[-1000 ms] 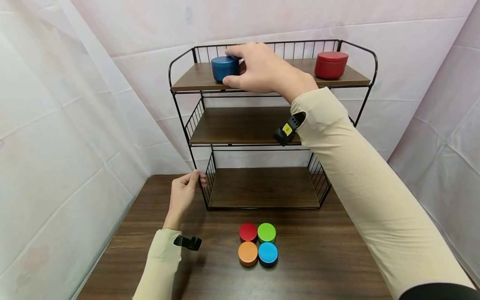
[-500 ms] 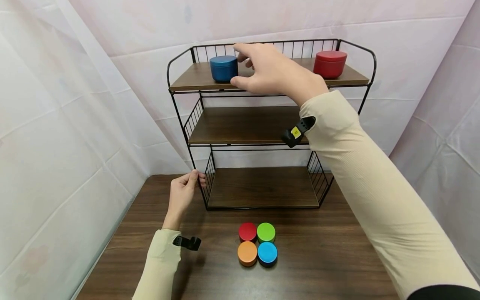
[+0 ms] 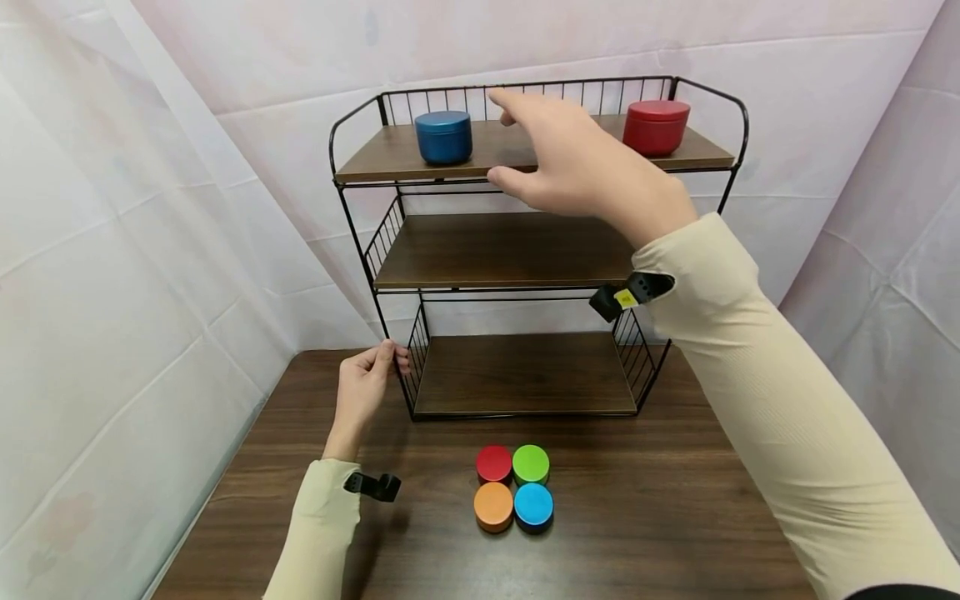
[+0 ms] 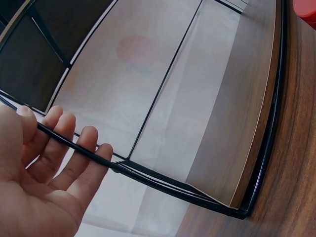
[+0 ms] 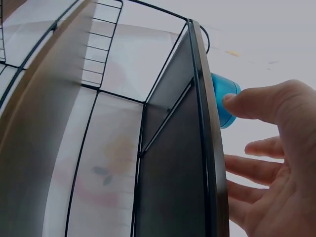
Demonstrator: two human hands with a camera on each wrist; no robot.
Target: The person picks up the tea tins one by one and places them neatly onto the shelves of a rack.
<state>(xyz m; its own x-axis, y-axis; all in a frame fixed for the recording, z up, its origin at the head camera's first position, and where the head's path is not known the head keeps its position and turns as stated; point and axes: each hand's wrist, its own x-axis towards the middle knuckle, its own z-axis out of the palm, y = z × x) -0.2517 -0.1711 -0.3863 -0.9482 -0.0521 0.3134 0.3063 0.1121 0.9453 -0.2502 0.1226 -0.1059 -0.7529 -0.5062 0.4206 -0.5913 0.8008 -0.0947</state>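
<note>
A three-tier rack (image 3: 510,250) with black wire frame and brown wood shelves stands on the table. My left hand (image 3: 363,385) grips its left front upright low down; in the left wrist view the fingers (image 4: 64,143) curl round the black wire. On the top shelf sit a blue round tin (image 3: 444,137) at the left and a red round tin (image 3: 657,127) at the right. My right hand (image 3: 573,154) hovers at the top shelf's front edge between the two tins, thumb and fingers spread, holding nothing. A gap separates it from the blue tin in the head view.
On the table (image 3: 637,500) before the rack, a red tin (image 3: 494,463), a green tin (image 3: 531,463), an orange tin (image 3: 493,506) and a light blue tin (image 3: 533,504) stand in a tight square. White cloth (image 3: 150,250) hangs behind and at both sides.
My right hand has let go of the blue tin and drawn back to the right, its fingers spreading. The blue tin stays on the top shelf. The left hand keeps its hold.
</note>
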